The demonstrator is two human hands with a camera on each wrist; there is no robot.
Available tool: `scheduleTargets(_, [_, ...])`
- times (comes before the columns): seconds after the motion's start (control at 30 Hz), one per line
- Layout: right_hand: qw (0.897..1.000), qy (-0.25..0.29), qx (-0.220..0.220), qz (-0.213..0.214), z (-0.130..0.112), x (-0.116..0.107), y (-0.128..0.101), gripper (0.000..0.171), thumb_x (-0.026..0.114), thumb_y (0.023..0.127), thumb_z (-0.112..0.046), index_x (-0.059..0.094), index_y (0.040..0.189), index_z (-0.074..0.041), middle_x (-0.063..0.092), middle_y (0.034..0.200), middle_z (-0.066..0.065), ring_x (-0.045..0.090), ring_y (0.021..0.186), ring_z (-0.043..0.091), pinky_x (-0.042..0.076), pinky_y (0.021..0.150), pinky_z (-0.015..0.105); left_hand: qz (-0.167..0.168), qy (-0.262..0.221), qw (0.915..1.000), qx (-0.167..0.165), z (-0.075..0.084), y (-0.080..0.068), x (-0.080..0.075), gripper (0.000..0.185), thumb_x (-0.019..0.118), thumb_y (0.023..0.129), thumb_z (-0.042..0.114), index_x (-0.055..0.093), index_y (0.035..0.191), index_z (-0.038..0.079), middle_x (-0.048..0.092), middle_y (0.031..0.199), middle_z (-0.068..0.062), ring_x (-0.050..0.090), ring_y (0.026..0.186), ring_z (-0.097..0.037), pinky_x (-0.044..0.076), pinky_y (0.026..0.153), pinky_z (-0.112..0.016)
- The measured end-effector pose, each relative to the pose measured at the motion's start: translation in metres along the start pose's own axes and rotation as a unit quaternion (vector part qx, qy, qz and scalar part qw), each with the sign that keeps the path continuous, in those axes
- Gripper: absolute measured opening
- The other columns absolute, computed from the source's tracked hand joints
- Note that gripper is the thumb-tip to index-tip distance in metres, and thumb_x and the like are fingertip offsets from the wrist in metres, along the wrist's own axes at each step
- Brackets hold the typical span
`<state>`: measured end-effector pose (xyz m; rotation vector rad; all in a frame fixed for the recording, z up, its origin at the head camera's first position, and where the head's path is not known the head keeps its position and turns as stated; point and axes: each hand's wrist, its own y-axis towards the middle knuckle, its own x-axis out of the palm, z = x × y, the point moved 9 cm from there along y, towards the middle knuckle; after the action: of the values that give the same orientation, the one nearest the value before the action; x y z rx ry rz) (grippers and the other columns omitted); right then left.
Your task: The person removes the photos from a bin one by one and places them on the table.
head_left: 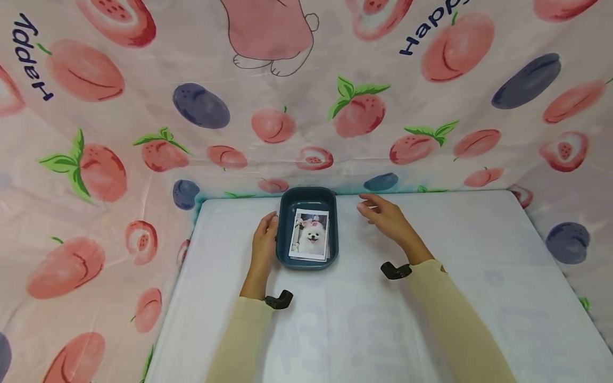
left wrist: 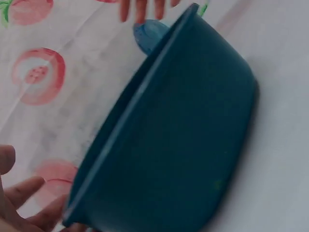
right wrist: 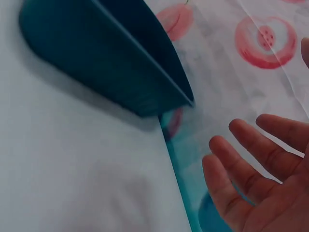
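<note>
A dark teal rectangular tray (head_left: 308,265) stands at the far edge of the white table. Inside it lies a small stack of photo cards (head_left: 308,234), the top one picturing a fluffy white dog. My left hand (head_left: 263,242) is at the tray's left side; in the left wrist view its fingers (left wrist: 46,212) extend close to the rim, and whether they touch it I cannot tell. To the right of the tray, apart from it, my right hand (head_left: 385,217) hovers with nothing in it. Its fingers (right wrist: 241,166) are spread and relaxed in the right wrist view.
A white cloth covers the table (head_left: 335,330). Right behind its far edge hangs a pink curtain (head_left: 287,90) printed with fruit, which also runs down the left and right sides. Dark devices sit at both wrists, the left one (head_left: 279,300) and the right one (head_left: 396,271).
</note>
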<state>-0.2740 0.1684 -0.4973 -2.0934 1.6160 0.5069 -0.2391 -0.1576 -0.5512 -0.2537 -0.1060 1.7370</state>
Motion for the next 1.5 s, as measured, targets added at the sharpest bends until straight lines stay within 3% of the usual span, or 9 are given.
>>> scheduleTargets(0.17, [0.998,0.055,-0.007,-0.035,-0.015,0.026,0.026,0.069,0.063,0.097,-0.057,0.05,0.151,-0.016,0.059,0.14,0.014,0.064,0.122,0.031,0.057,0.1,0.048,-0.004,-0.003,0.9999,0.016,-0.008,0.006,0.006,0.053,0.051,0.105,0.048,0.048,0.152,0.022,0.048,0.155,-0.004,0.041,0.146,-0.028,0.031,0.124,-0.051])
scheduleTargets(0.37, [0.991,0.079,-0.022,-0.101,-0.028,0.056,0.053,0.065,0.069,0.095,-0.052,0.054,0.148,-0.017,0.059,0.14,0.01,0.063,0.122,0.031,0.055,0.102,0.047,-0.01,-0.023,0.9997,0.004,-0.024,0.011,0.01,0.059,0.052,0.106,0.043,0.039,0.157,0.016,0.043,0.16,-0.009,0.037,0.15,-0.029,0.027,0.126,-0.049])
scheduleTargets(0.5, [0.987,0.081,-0.025,-0.136,-0.038,0.072,0.068,0.065,0.073,0.092,-0.05,0.057,0.145,-0.017,0.063,0.134,0.008,0.062,0.122,0.031,0.051,0.107,0.047,-0.014,-0.023,0.9996,-0.001,-0.032,0.01,0.011,0.056,0.05,0.107,0.041,0.039,0.157,0.018,0.041,0.162,-0.01,0.036,0.151,-0.029,0.026,0.127,-0.048])
scheduleTargets(0.7, [0.985,0.027,-0.059,-0.159,-0.056,0.088,0.096,0.063,0.075,0.091,-0.046,0.061,0.141,-0.009,0.068,0.129,0.007,0.062,0.12,0.025,0.049,0.11,0.047,-0.018,-0.023,0.9994,0.019,-0.033,0.012,0.012,0.049,0.046,0.11,0.034,0.041,0.157,0.024,0.038,0.164,-0.008,0.033,0.153,-0.028,0.024,0.127,-0.048])
scheduleTargets(0.83, [0.982,-0.023,-0.061,-0.176,-0.061,0.098,0.111,0.06,0.076,0.091,-0.046,0.064,0.137,-0.009,0.071,0.128,0.008,0.063,0.12,0.025,0.047,0.112,0.045,-0.028,-0.035,0.9989,0.013,-0.037,0.014,0.015,0.048,0.043,0.111,0.03,0.04,0.158,0.024,0.035,0.166,-0.004,0.029,0.155,-0.026,0.021,0.128,-0.047])
scheduleTargets(1.13, [0.963,-0.136,-0.072,-0.222,-0.069,0.119,0.133,0.06,0.077,0.089,-0.047,0.066,0.134,-0.009,0.071,0.127,0.008,0.065,0.119,0.023,0.049,0.109,0.04,-0.033,-0.058,0.9977,-0.008,-0.041,0.015,0.016,0.048,0.041,0.111,0.034,0.038,0.159,0.028,0.033,0.167,0.0,0.026,0.155,-0.024,0.02,0.128,-0.048])
scheduleTargets(1.27, [0.955,-0.171,-0.053,-0.236,-0.064,0.127,0.137,0.061,0.077,0.087,-0.052,0.069,0.131,-0.01,0.072,0.125,0.007,0.065,0.117,0.023,0.05,0.108,0.04,-0.036,-0.059,0.9976,-0.006,-0.04,0.015,0.017,0.049,0.041,0.111,0.034,0.037,0.159,0.027,0.032,0.167,-0.001,0.026,0.155,-0.026,0.02,0.128,-0.05])
scheduleTargets(1.5, [0.942,-0.23,-0.008,-0.243,-0.057,0.137,0.138,0.064,0.077,0.087,-0.054,0.068,0.133,-0.01,0.066,0.138,0.009,0.06,0.127,0.027,0.048,0.111,0.043,-0.038,-0.062,0.9972,-0.017,-0.042,0.014,0.019,0.047,0.042,0.111,0.036,0.039,0.158,0.032,0.032,0.167,0.003,0.026,0.155,-0.023,0.021,0.128,-0.047])
